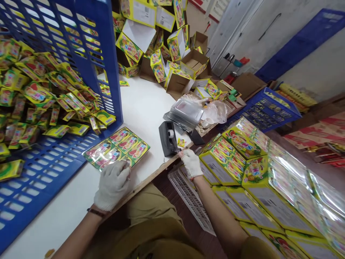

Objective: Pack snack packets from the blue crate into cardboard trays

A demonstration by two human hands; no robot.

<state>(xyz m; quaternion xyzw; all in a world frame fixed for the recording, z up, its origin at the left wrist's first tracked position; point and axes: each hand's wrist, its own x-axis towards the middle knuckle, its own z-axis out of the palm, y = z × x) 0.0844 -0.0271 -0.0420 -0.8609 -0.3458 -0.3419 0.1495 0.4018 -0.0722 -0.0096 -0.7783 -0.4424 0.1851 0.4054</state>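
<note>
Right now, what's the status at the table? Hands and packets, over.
Left hand gloved, resting on row of sachets. Right hand gloved, at black tape dispenser. Blue crate of loose sachets stands beside them.

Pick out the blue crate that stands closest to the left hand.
The tipped crate full of packets, at the table's left. Its mesh wall lies just beside the left hand. The other crate sits far off beyond the stacked boxes.

Right hand (191, 162) fingers hidden behind tape dispenser (167, 138); blue crate (54, 162) cut off left; packet print blurred.
</note>
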